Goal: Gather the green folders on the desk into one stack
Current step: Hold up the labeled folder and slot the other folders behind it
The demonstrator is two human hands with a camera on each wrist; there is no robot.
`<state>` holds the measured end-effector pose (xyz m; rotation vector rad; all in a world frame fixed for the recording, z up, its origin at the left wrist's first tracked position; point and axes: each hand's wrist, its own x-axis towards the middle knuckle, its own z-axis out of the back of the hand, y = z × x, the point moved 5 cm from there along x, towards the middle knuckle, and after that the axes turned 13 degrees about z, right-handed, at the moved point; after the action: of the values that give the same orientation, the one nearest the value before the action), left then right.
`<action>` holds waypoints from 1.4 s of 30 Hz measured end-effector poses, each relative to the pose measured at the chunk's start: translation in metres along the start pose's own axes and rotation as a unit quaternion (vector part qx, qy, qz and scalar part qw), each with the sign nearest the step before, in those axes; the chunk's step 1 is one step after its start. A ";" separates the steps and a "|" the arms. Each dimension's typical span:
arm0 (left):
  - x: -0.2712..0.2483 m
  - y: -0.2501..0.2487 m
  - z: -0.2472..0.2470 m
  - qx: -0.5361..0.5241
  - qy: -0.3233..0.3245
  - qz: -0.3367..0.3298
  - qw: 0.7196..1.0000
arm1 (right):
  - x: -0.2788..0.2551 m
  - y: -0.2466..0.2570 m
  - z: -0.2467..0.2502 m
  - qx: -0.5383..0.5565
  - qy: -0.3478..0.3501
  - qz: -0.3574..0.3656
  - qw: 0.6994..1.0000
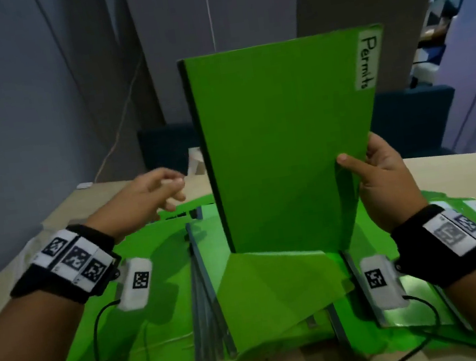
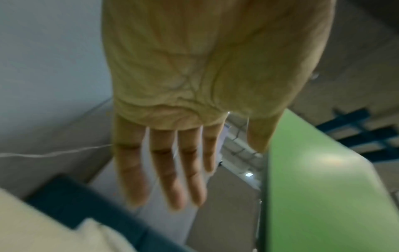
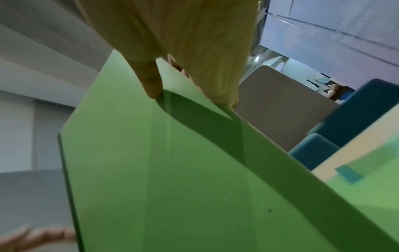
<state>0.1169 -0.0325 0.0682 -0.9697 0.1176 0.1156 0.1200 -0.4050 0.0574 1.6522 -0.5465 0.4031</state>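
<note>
Green "Permits" folder (image 1: 283, 143), right hand (image 1: 383, 181) gripping

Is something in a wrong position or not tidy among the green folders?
Yes. The right hand holds the "Permits" folder upright, its lower flap bent outward, and the folders on the desk lie fanned, not squared.

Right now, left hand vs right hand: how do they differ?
The right hand pinches the Permits folder at its right edge, thumb on the front; the left hand holds nothing. Right-hand fingers curl behind the folder; left-hand fingers are straight and spread, beside its left edge. Both wear black wristbands with markers.
</note>
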 end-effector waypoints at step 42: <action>-0.001 0.137 -0.084 0.077 0.062 0.240 0.966 | -0.030 -0.031 -0.006 -0.031 -0.067 -0.037 0.997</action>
<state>0.0908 -0.0253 -0.0904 -0.7775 0.4707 0.4855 0.1132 -0.3925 0.0164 1.6430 -0.5896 0.2193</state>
